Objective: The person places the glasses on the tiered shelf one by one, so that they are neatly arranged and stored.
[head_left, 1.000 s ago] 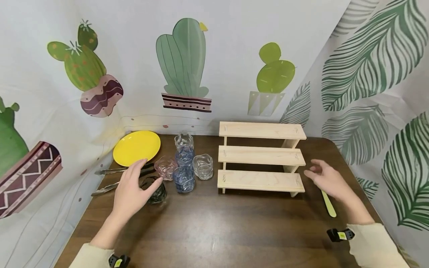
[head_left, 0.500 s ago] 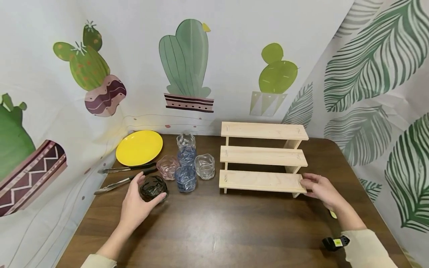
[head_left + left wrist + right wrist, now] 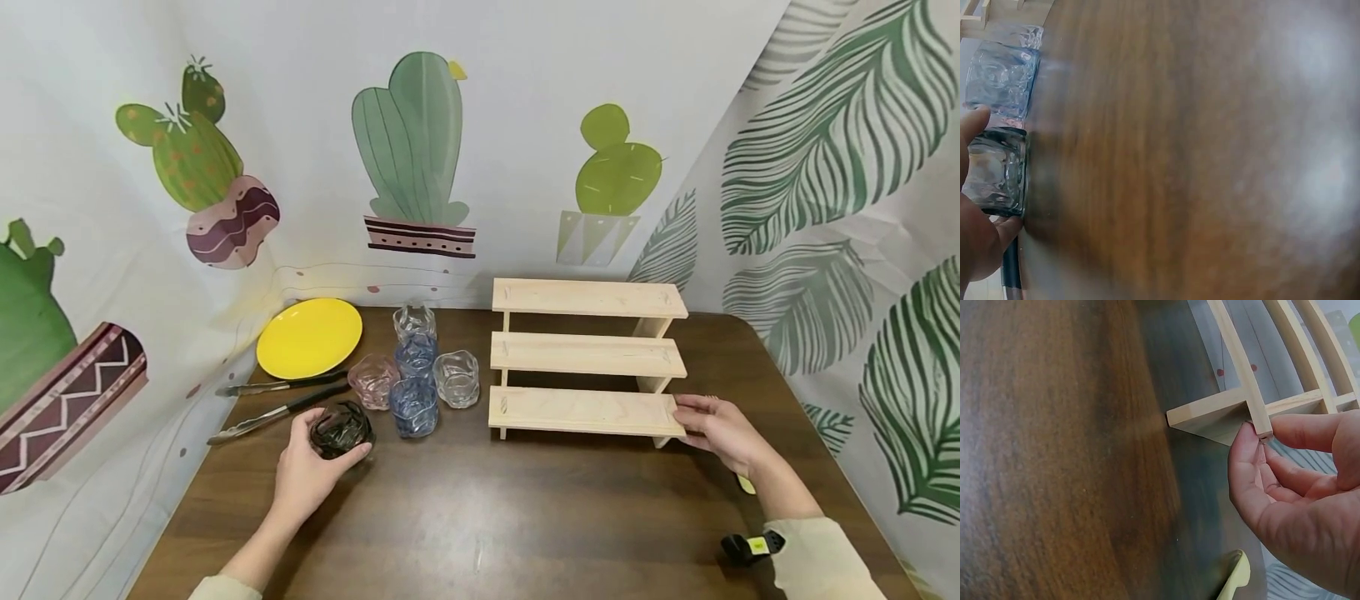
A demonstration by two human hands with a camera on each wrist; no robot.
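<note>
In the head view, my left hand [image 3: 309,471] holds a dark smoky glass [image 3: 342,429] on the table, fingers round its left side and thumb at its front. The left wrist view shows this glass [image 3: 999,172] upright between thumb and fingers. My right hand [image 3: 723,435] pinches the right end of the lowest board of a three-tier wooden shelf [image 3: 585,408]. Seen from the right wrist, thumb and fingers of that hand [image 3: 1304,494] meet at the corner of the board [image 3: 1241,375].
Beside the dark glass stand a pink glass [image 3: 372,383], two blue glasses [image 3: 414,408] and two clear glasses [image 3: 457,380]. Tongs [image 3: 281,411] with black handles and a yellow plate [image 3: 309,337] lie at the left. A yellow-green piece [image 3: 746,484] lies partly hidden under the right forearm.
My left hand has come down to the dark glass and taken hold of it. My right hand has moved left and down onto the lowest board's end and grips it.
</note>
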